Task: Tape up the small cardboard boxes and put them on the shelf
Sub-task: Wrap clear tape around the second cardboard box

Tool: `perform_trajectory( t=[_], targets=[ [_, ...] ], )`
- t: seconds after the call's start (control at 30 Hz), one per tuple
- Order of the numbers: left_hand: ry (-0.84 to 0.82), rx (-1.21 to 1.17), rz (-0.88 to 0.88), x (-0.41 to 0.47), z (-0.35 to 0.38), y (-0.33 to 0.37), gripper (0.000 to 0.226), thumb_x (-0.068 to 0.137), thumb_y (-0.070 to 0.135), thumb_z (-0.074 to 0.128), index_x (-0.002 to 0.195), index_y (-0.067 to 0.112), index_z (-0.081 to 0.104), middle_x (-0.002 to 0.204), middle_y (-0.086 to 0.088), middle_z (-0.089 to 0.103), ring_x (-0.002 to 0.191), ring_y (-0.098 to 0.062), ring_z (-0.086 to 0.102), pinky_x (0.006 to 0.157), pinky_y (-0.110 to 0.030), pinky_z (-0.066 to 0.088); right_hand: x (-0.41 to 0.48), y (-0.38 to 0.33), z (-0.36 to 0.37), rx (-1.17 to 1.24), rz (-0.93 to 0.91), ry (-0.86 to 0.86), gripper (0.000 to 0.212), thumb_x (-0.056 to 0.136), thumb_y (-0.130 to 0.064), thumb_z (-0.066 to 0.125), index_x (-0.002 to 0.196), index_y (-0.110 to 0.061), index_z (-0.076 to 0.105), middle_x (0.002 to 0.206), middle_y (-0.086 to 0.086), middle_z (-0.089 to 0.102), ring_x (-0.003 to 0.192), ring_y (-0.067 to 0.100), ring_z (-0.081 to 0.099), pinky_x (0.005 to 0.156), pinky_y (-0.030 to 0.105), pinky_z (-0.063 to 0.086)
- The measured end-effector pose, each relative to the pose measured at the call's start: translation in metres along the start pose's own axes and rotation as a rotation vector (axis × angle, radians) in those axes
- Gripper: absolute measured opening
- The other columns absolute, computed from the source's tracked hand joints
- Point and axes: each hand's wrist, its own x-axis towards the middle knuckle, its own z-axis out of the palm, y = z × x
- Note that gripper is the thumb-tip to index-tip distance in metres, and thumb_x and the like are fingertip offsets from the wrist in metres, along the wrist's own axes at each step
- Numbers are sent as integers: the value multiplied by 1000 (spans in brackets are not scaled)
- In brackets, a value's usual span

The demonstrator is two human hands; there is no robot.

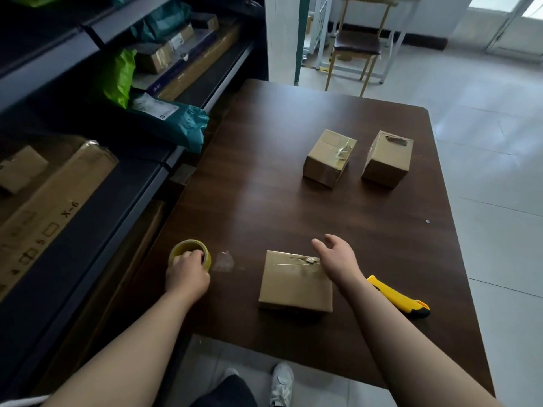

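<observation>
Left hand: fingers curled over the rim and into the hole of the tape roll, gripping it where it sits on the table, close to the left edge.
Right hand: fingers loose and spread, holding nothing, over the far right corner of the near box; contact cannot be told.
Near box: lies flat between the two hands, close to the table's near edge, with wrinkled tape along its far side.
Far boxes: left far box and right far box stand side by side, not touching, the right one near the table's right edge.
Knife: yellow, just right of the near box, its far end hidden under the right forearm.
Open room: bare wood between the near box and the far pair.
Shelf: runs along the table's left edge, holding parcels and cartons; a teal bag hangs over its lip.
</observation>
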Motion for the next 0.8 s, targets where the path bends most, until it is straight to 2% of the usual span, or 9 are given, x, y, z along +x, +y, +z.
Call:
perform_trajectory(
  t=[0.1,0.27,0.37,0.47,0.53,0.57,0.63,0.7,0.8],
  targets=[
    [-65,184,33,2,0,-25,36,94,23,53,130,29,54,125,-1,55,118,-22,50,98,-34,43,-8,-12,15,-22,-57,0,57,96,-34,53,143,-3,42,149,9,41,138,21,37,111,32,29],
    [5,98,116,8,-3,-47,24,95,25,52,114,30,65,112,-1,63,105,-22,56,90,-33,48,-21,-22,36,-45,-58,18,48,95,-36,54,136,-11,52,143,3,49,132,18,44,112,38,32],
    [50,-274,110,8,-19,-48,22,93,24,60,114,23,67,112,0,67,105,-22,60,91,-33,49,-31,-36,51,-12,-71,7,39,96,-25,54,132,-10,57,136,0,55,126,15,49,103,23,31],
    [12,-681,145,2,-40,-39,24,89,12,67,113,9,68,100,0,66,97,-16,62,78,-19,46,-44,-53,67,113,-69,-21,33,95,-16,57,127,-8,61,126,2,62,110,10,56,93,21,40],
    [-46,-923,160,-8,-53,-29,23,88,4,66,111,4,67,93,1,66,87,-10,62,67,-6,44,-54,-64,77,163,-84,-48,31,94,-15,60,123,-8,64,118,2,66,106,9,58,88,18,41],
    [-85,-1023,171,-13,-58,-24,23,88,1,66,110,3,66,90,3,66,82,-5,61,64,-4,45,-58,-67,81,188,-96,-59,30,93,-15,62,122,-9,65,116,1,67,105,9,60,86,17,41],
    [-152,-1146,193,-20,-65,-17,22,87,1,65,108,6,67,88,4,67,79,-2,61,64,-5,47,-65,-75,86,236,-124,-88,30,91,-17,66,120,-11,67,114,1,69,102,7,62,82,14,44],
    [-214,-1220,214,-25,-70,-13,21,87,2,67,107,9,68,89,2,70,80,-6,65,67,-10,51,-73,-82,88,298,-142,-134,29,90,-16,66,119,-13,66,112,-1,70,97,3,63,78,11,48],
    [-302,-1267,258,-30,-74,-12,22,85,1,67,106,9,67,89,-1,72,80,-8,67,66,-14,52,-80,-87,87,411,-152,-178,26,90,-6,64,115,-10,67,105,1,70,90,2,64,78,13,52]
  ],
)
